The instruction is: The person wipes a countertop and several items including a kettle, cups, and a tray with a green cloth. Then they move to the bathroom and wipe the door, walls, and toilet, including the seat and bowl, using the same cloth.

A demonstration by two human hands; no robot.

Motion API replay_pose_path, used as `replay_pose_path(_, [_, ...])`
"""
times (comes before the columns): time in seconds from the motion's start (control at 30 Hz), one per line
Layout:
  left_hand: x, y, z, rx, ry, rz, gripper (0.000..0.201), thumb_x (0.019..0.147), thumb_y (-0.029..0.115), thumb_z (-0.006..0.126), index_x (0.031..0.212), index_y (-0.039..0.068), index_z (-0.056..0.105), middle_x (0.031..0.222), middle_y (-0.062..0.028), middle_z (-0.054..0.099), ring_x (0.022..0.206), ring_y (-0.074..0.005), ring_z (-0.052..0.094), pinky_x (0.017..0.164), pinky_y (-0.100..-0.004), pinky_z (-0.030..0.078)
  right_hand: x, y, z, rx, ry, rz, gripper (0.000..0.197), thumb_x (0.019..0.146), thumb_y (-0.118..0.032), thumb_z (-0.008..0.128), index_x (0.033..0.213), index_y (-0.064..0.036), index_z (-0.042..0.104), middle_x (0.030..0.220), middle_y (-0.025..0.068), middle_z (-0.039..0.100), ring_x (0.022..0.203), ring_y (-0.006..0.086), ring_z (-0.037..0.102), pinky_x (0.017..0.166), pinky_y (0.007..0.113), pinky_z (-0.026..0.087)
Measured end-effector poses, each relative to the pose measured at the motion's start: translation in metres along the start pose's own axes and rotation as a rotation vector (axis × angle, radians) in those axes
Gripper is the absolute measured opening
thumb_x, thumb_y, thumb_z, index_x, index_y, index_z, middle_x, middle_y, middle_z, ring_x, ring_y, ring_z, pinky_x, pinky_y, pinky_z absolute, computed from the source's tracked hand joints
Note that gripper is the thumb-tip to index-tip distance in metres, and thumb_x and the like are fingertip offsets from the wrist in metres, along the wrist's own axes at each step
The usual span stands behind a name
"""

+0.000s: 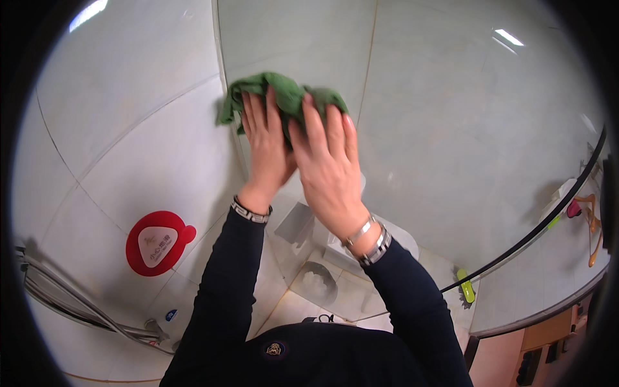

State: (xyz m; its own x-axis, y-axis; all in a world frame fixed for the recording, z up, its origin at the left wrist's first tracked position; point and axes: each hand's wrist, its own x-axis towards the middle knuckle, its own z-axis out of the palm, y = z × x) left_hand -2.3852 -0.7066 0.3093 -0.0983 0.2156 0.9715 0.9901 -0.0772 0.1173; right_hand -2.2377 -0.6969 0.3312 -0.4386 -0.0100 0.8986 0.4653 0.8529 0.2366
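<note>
Both my hands press a bunched green cloth [278, 90] against the pale wall panels near a vertical corner seam. My left hand [263, 138] lies over the cloth's left part, its fingers stretched upward and close together. Just right of it and slightly nearer, my right hand [329, 161] keeps its fingertips on the cloth's right end. The two hands overlap a little at the thumbs, and the thumbs are partly hidden. Motion slightly blurs the fingers and the cloth. Bracelets circle both wrists below dark sleeves.
A red sticker [155, 243] is on the left wall. Below stand a grey box [294, 224] and a white rounded fixture [401, 235]. A metal shower hose [84, 309] runs at lower left. At right are a black curved rail [535, 232], green brush [465, 286] and orange hanger [593, 226].
</note>
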Motion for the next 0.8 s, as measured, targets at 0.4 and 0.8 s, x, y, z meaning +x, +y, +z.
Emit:
replay_pose_path(0.4, [-0.129, -0.005, 0.017, -0.108, -0.162, -0.394, 0.100, 0.086, 0.037, 0.065, 0.153, -0.003, 0.003, 0.154, -0.0383, 0.002, 0.143, -0.0544, 0.004, 0.116, -0.0606, 0.008, -0.083, -0.022, 0.010, 0.055, -0.331, -0.066, 0.044, 0.080, -0.014, 0.058, 0.123, -0.0022, 0.060, 0.145, 0.0103, 0.042, 0.131, 0.0290, 0.041, 0.111, 0.047, 0.030])
replay_pose_path(0.8, [-0.041, 0.113, 0.017, -0.122, -0.080, 0.030, 0.101, 0.076, 0.047, 0.074, 0.149, -0.002, 0.025, 0.151, -0.0386, 0.011, 0.141, -0.0585, 0.007, 0.109, -0.0695, 0.008, -0.104, 0.042, -0.079, -0.252, -0.058, 0.178, 0.045, 0.081, -0.015, 0.056, 0.126, -0.0189, 0.064, 0.143, 0.0028, 0.050, 0.127, 0.0256, 0.049, 0.119, 0.053, 0.012])
